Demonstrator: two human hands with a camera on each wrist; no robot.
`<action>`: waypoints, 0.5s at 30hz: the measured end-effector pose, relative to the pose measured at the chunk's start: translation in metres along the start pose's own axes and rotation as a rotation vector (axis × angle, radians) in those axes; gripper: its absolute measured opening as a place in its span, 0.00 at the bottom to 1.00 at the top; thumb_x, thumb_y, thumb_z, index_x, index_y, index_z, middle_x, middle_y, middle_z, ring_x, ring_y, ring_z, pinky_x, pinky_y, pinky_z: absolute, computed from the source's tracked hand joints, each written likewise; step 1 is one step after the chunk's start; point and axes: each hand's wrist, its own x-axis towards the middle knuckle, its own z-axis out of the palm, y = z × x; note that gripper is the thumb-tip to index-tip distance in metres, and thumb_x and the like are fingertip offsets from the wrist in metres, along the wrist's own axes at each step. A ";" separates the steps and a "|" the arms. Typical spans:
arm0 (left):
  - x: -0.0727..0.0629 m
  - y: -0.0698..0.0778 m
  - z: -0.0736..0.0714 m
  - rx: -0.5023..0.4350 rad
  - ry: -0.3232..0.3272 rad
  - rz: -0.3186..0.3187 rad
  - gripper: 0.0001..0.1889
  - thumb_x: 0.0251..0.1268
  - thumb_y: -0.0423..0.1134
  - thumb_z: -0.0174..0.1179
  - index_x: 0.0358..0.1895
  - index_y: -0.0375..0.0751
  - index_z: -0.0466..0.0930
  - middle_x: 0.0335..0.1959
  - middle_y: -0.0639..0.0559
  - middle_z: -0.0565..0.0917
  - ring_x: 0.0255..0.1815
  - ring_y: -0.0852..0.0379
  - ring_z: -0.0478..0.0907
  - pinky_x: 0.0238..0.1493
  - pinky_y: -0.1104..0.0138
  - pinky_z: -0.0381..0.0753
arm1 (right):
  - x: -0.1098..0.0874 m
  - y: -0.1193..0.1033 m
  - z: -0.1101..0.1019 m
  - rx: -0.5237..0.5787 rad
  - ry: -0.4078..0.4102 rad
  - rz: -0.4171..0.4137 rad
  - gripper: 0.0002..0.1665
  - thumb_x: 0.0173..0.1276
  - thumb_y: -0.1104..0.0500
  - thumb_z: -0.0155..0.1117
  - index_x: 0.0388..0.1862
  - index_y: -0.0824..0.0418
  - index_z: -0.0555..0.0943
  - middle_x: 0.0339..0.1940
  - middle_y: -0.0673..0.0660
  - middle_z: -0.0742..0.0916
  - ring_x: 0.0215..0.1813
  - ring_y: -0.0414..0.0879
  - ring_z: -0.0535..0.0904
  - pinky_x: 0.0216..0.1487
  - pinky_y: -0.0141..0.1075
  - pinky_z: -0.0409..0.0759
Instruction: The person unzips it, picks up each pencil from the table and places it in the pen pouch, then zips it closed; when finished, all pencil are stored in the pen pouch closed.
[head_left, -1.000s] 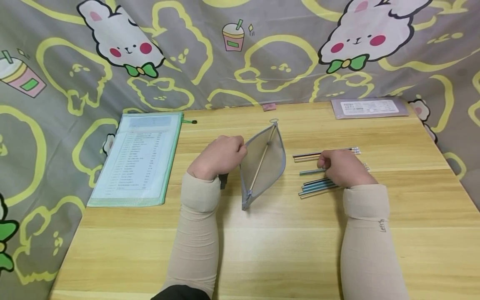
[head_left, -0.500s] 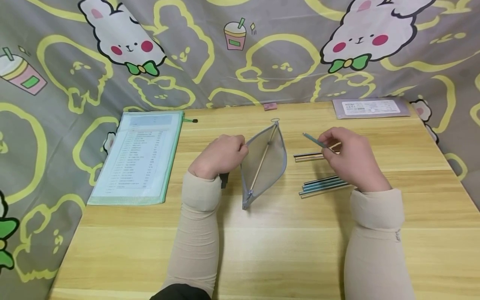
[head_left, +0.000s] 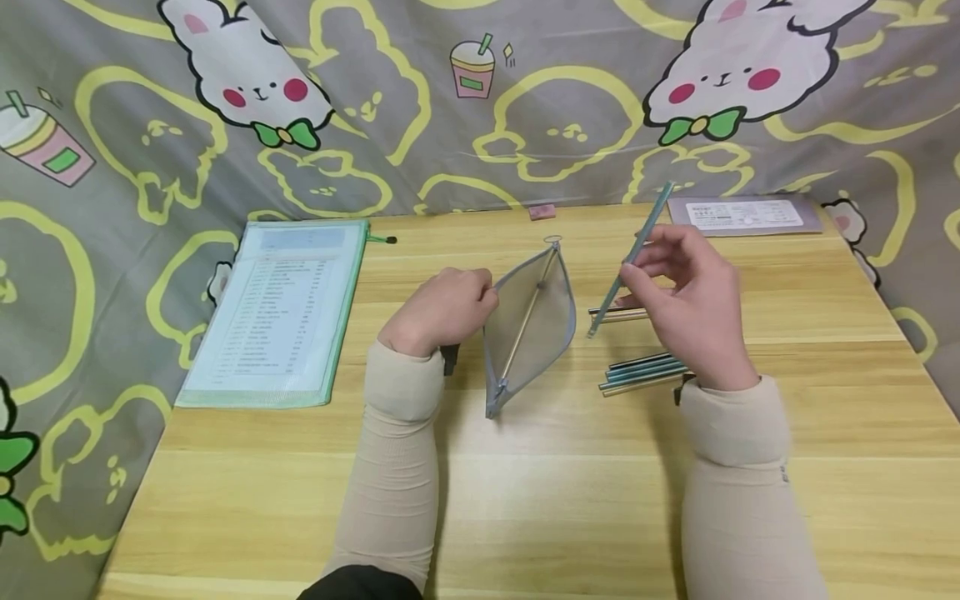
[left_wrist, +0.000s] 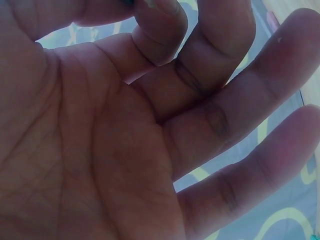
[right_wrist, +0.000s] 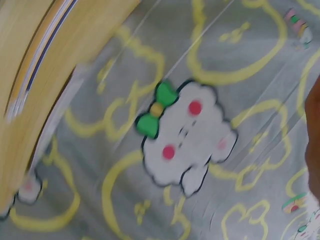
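My left hand (head_left: pixel 442 312) pinches the left edge of a grey zip pouch (head_left: pixel 551 325). The pouch stands on the table with its mouth spread wide, and a thin gold-coloured length shows inside. In the left wrist view my left hand's palm (left_wrist: pixel 115 150) fills much of the picture, with the last fingers loosely spread. To the right of the pouch, my right hand (head_left: pixel 693 300) holds a teal pencil (head_left: pixel 637 242) between thumb and fingers, raised and slanting, its lower end near the pouch. Beneath that hand lie dark and gold pencils (head_left: pixel 618 316) and a teal, black and gold group (head_left: pixel 641 375).
A clear zip folder (head_left: pixel 270 317) with a printed sheet lies at the left. At the back edge are a small pink eraser (head_left: pixel 542 212) and a flat mauve packet (head_left: pixel 742 215). A patterned curtain (head_left: pixel 420 100) hangs close behind the wooden table (head_left: pixel 555 500).
My right hand has picked the teal pencil up from the table, lifted it and turned it to a steep slant. The left hand and pouch have stayed in place.
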 end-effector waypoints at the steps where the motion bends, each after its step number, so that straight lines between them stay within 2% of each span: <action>1: 0.000 0.000 0.000 0.000 0.002 0.001 0.17 0.83 0.40 0.42 0.30 0.43 0.72 0.23 0.52 0.70 0.23 0.55 0.67 0.29 0.63 0.69 | 0.000 -0.001 0.003 0.082 -0.004 0.015 0.19 0.70 0.72 0.68 0.57 0.61 0.79 0.38 0.50 0.86 0.36 0.39 0.87 0.33 0.35 0.89; 3: 0.001 0.000 0.001 0.002 0.006 0.003 0.18 0.83 0.40 0.41 0.30 0.44 0.72 0.23 0.52 0.70 0.23 0.55 0.67 0.29 0.63 0.69 | 0.000 -0.004 0.010 0.219 -0.017 0.053 0.21 0.70 0.73 0.67 0.59 0.60 0.76 0.37 0.53 0.87 0.32 0.42 0.88 0.33 0.39 0.90; 5: 0.002 -0.001 0.001 0.003 0.009 0.003 0.18 0.83 0.40 0.42 0.29 0.44 0.72 0.23 0.52 0.70 0.23 0.55 0.67 0.29 0.62 0.69 | 0.000 -0.007 0.017 0.283 -0.029 0.097 0.24 0.71 0.72 0.67 0.62 0.60 0.74 0.36 0.54 0.87 0.28 0.44 0.89 0.32 0.40 0.90; 11: 0.002 -0.001 0.002 0.003 0.011 0.004 0.17 0.83 0.40 0.42 0.29 0.44 0.72 0.23 0.52 0.70 0.23 0.56 0.67 0.28 0.63 0.69 | -0.002 -0.012 0.038 0.160 -0.066 0.214 0.32 0.74 0.67 0.67 0.72 0.57 0.67 0.37 0.57 0.88 0.24 0.45 0.88 0.34 0.39 0.90; 15: 0.003 -0.002 0.002 0.001 0.011 0.002 0.17 0.83 0.40 0.43 0.30 0.44 0.73 0.23 0.52 0.71 0.23 0.56 0.67 0.28 0.63 0.69 | -0.004 -0.009 0.049 0.095 -0.073 0.230 0.26 0.75 0.67 0.66 0.69 0.61 0.73 0.38 0.60 0.87 0.24 0.42 0.87 0.34 0.37 0.90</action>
